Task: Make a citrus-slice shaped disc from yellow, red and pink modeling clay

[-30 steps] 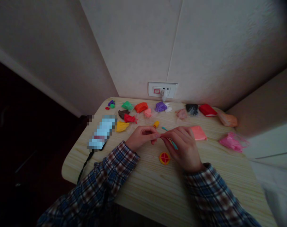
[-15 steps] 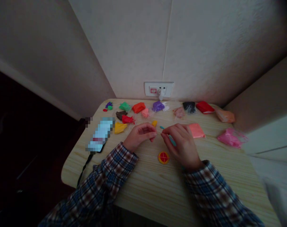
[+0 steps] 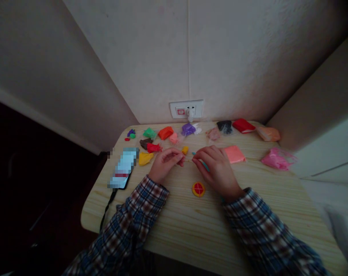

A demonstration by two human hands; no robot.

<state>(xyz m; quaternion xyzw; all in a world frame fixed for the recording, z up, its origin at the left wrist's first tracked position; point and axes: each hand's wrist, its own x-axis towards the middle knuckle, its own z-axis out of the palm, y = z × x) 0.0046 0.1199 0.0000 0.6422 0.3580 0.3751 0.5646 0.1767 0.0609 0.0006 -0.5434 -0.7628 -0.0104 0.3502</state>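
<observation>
Both hands hover over a light wooden table (image 3: 191, 230). My left hand (image 3: 164, 165) is curled, its fingertips pinched on something thin that I cannot make out. My right hand (image 3: 216, 170) is closed around a teal plastic tool (image 3: 201, 162), whose tip pokes out towards the left hand. The two sets of fingertips sit a short gap apart. A small yellow clay disc with a red cross (image 3: 198, 189) lies on the table just below the hands. A small yellow clay lump (image 3: 185, 150) sits just beyond the left fingers.
Bags of coloured clay line the far edge: green (image 3: 149, 133), orange (image 3: 165, 132), purple (image 3: 188, 128), black (image 3: 224, 125), red (image 3: 243, 125). A salmon pack (image 3: 234, 154) and pink bag (image 3: 275, 158) lie right. A phone (image 3: 123, 167) with cable lies left. A wall socket (image 3: 186, 109) is behind.
The hands have drawn slightly apart, the left pulling back to the left. The camera has tipped and shifted, so the table sits a little differently in view.
</observation>
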